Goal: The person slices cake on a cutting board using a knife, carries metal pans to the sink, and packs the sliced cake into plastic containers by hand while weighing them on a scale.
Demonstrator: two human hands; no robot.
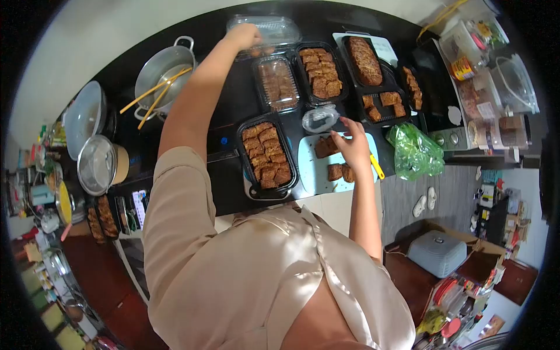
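My left hand (244,37) reaches to the back of the black counter, its bent fingers closed on a clear plastic lid (277,28). Over the light-blue cutting board (312,179) is my right hand (354,146), fingers spread, close beside a dark brown block of food (328,147); contact is unclear. Smaller cut pieces (341,172) lie nearer me on the board. A knife with a yellow handle (377,167) rests at the board's right edge. Left of the board stands a black tray (289,185) filled with brown slices. Just behind the board sits a small clear plastic piece (319,118).
Behind are a lidded container (277,83), another filled tray (322,73) and a tray with a loaf (366,60). A pot (156,69) with chopsticks (157,93) stands left, bowls (96,164) farther left. A green plastic bag (415,151) hangs over the right counter edge.
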